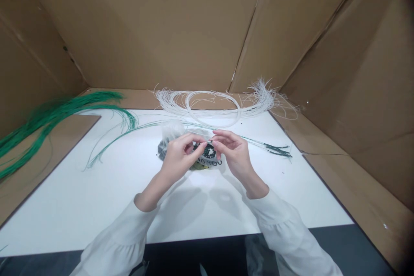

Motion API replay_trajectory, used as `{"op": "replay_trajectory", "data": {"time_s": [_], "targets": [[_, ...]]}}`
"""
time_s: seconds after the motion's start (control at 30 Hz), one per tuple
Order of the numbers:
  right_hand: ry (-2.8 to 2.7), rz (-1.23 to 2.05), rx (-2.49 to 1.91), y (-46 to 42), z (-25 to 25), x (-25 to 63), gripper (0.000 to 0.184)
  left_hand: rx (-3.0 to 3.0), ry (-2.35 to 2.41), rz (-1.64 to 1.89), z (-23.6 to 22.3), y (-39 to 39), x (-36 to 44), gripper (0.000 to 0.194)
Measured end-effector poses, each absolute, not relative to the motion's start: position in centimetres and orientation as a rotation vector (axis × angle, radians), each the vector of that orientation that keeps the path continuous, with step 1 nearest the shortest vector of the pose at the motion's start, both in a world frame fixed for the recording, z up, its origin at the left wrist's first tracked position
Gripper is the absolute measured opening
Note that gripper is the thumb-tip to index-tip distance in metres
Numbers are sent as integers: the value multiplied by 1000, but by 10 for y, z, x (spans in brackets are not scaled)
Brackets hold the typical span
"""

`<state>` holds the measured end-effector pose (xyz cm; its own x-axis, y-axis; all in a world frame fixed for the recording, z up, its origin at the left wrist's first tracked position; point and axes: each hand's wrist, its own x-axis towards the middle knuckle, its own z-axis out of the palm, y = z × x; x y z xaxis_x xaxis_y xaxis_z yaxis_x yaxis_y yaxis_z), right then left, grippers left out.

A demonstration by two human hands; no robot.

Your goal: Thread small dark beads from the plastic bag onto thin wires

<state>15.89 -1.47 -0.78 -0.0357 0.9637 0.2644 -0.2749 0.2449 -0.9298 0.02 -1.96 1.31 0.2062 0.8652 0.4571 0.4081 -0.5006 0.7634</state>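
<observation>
My left hand [180, 152] and my right hand [233, 151] meet above a clear plastic bag [173, 129], fingertips pinched close together. Between them is a small, thin piece too fine to name. Under my fingers the bag is open, with many small black pieces [210, 151] like beads inside; dark printed letters show on its front. Behind my hands a few thin green strands [142, 126] run across the table. Their right ends [278, 150] are dark and thicker, as if covered with small black pieces.
A large bundle of green strands [64, 114] lies at the left, over the table edge. Coiled white strands [213, 110] rest along the back. Cardboard walls [155, 30] enclose the white tabletop [106, 207] at the back and sides.
</observation>
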Motion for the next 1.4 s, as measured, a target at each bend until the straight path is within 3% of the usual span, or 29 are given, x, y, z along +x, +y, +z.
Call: {"op": "replay_trajectory", "data": {"time_s": [0.8,1.1,1.4], "targets": [[-1260,998,-897,-19,-3,158,21,2093,1182,1224,14,-19,0,10],[-1592,603,-1018,-22,-3,162,14,2159,1171,1181,13,-17,-1,10],[-1659,639,-1001,-20,0,163,8,2145,1151,1152,13,-17,-2,12]]}}
